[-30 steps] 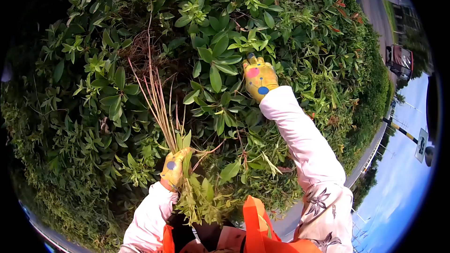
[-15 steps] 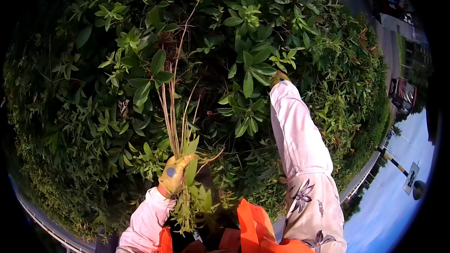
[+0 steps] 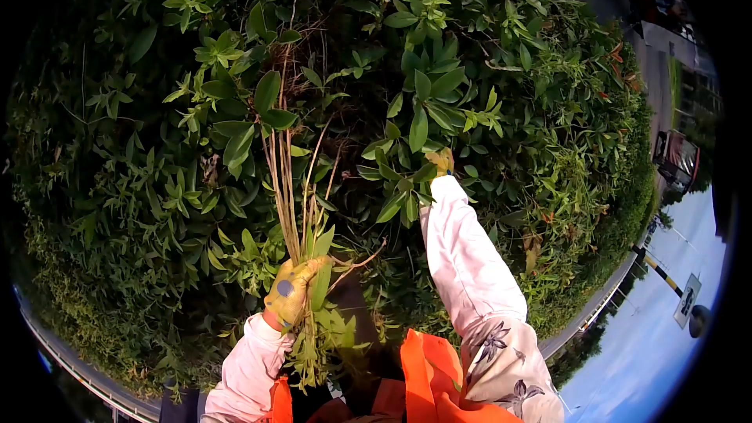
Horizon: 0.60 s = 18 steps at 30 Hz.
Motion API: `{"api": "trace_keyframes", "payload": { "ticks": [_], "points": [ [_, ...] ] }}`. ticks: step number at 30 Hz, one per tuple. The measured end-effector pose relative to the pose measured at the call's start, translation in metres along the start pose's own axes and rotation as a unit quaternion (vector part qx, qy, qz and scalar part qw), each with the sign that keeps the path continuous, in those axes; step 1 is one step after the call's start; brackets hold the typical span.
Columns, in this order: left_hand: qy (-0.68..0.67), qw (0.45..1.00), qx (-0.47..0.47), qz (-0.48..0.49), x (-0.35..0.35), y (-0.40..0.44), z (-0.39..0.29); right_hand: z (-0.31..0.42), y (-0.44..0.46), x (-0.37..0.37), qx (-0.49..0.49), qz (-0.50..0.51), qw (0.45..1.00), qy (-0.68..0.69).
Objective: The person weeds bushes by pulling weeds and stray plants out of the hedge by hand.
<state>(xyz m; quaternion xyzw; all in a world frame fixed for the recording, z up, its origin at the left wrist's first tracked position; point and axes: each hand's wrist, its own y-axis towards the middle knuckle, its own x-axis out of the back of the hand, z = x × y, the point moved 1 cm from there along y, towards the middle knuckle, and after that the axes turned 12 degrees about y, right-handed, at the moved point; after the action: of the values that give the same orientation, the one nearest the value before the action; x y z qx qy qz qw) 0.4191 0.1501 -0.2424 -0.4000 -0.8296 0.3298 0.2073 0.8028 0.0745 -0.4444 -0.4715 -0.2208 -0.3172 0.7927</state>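
Clasping slender stems point(image 3: 289, 227); gloved left hand point(image 3: 287, 290)

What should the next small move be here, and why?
Probably, the yellow-gloved right hand should gently part the broad, glossy green leaves beside it, since they crowd its fingers and its grip can't be judged. The yellow-gloved left hand clutches a bundle of long tan stems, so it seems less free for this.
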Motion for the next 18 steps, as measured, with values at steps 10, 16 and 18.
{"api": "trace_keyframes", "payload": {
  "ticks": [10,16,18],
  "points": [
    [0.235,0.969,-0.071,0.03,-0.005,-0.013,0.006,0.284,-0.049,0.219,0.535,-0.24,0.753,-0.298],
    [0.101,0.99,0.081,0.06,-0.011,-0.01,-0.005,0.27,0.1,0.212,0.094,0.064,0.832,-0.542],
    [0.107,0.99,0.067,0.061,-0.006,-0.009,-0.011,0.176,0.171,0.185,0.196,0.114,0.933,-0.281]
  ]
}}
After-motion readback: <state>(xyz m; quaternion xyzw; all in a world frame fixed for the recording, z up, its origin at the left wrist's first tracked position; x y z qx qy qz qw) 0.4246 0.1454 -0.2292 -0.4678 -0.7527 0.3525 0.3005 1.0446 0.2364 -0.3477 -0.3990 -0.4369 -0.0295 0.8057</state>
